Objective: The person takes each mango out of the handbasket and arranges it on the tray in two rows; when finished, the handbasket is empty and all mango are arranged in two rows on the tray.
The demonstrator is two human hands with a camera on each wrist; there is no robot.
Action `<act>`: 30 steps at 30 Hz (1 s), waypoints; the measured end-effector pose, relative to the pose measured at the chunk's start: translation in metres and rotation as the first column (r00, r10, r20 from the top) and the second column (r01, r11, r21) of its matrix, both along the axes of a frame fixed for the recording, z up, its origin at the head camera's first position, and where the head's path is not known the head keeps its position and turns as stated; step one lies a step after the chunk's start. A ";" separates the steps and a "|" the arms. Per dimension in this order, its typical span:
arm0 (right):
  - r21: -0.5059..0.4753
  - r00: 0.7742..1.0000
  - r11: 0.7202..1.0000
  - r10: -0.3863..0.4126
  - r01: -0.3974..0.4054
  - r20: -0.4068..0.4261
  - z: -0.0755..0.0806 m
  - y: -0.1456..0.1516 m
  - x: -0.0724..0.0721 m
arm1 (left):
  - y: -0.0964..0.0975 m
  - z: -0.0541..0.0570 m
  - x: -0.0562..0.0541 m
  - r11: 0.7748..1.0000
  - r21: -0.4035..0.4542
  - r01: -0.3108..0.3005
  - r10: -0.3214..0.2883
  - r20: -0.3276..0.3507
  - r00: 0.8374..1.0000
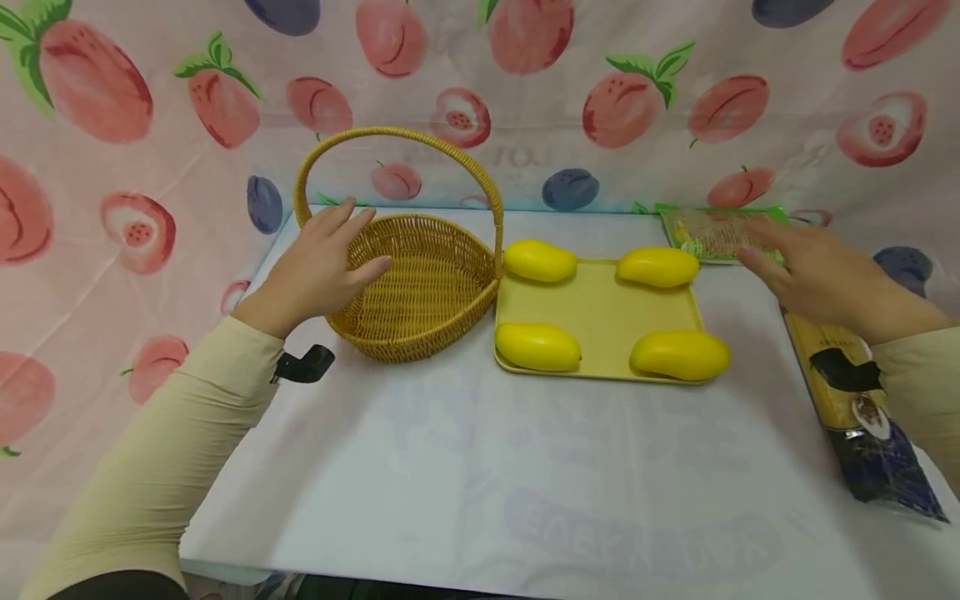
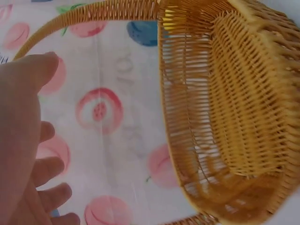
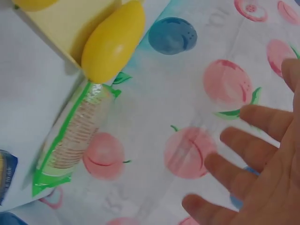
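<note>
My left hand (image 1: pixel 318 258) hovers by the left side of a woven wicker basket (image 1: pixel 412 346), its fingers extended and holding nothing. The basket has a tall arched handle, and its inside shows bare weave in the left wrist view. Over on the right, my right hand (image 1: pixel 821 271) is held with spread fingers in front of a green-edged packet (image 1: pixel 708 233), overlapping it in the head view. Between the hands lies a pale yellow tray (image 1: pixel 592 312) with a yellow mango at each corner, such as the front right mango (image 1: pixel 678 355) and the back right mango (image 3: pixel 114 42).
A yellow and dark blue bag (image 1: pixel 873 425) lies along the table's right side, partly under my right forearm in the head view. Behind the white-covered table (image 1: pixel 450 467) hangs a fruit-print cloth (image 1: pixel 525 108). The table's front edge runs along the bottom.
</note>
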State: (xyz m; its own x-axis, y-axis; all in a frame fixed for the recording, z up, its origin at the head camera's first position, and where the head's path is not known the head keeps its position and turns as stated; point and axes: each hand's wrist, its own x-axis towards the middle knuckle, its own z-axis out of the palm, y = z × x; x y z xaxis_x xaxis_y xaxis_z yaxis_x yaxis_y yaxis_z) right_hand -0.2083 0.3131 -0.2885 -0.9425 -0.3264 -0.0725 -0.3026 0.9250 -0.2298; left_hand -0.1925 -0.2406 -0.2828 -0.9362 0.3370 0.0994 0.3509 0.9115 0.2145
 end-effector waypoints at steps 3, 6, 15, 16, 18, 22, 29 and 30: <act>0.039 0.999 0.999 0.009 -0.007 -0.045 0.006 -0.006 -0.004 | 0.011 0.007 -0.012 0.998 -0.066 0.001 0.001 0.040 0.999; 0.089 0.998 0.996 0.005 0.001 -0.066 0.009 -0.014 -0.008 | 0.020 0.008 -0.025 0.994 -0.104 -0.019 0.028 0.080 0.996; 0.150 0.995 0.984 -0.095 0.100 -0.039 0.014 -0.036 -0.018 | 0.031 0.000 -0.055 0.989 -0.116 -0.090 0.110 0.179 0.978; 0.155 0.994 0.982 -0.101 0.106 -0.038 0.014 -0.038 -0.020 | 0.030 -0.001 -0.058 0.989 -0.113 -0.096 0.116 0.185 0.976; 0.152 0.993 0.982 -0.110 0.114 -0.034 0.014 -0.041 -0.023 | 0.029 -0.004 -0.062 0.988 -0.111 -0.107 0.127 0.192 0.973; 0.144 0.992 0.982 -0.122 0.124 -0.020 0.012 -0.049 -0.030 | 0.027 -0.011 -0.069 0.987 -0.104 -0.125 0.145 0.213 0.966; 0.130 0.993 0.986 -0.113 0.107 0.033 0.007 -0.059 -0.044 | 0.026 -0.024 -0.079 0.984 -0.099 -0.145 0.164 0.230 0.959; 0.130 0.992 0.985 -0.119 0.113 0.039 0.006 -0.060 -0.046 | 0.027 -0.026 -0.081 0.984 -0.105 -0.143 0.164 0.229 0.960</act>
State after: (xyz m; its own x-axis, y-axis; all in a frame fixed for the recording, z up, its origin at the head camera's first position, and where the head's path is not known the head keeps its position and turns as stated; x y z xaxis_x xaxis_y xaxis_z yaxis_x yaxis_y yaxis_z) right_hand -0.2544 0.2526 -0.2828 -0.9680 -0.2001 -0.1514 -0.1831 0.9758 -0.1193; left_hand -0.2734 -0.2140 -0.3083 -0.9707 0.1850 -0.1533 0.1543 0.9691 0.1926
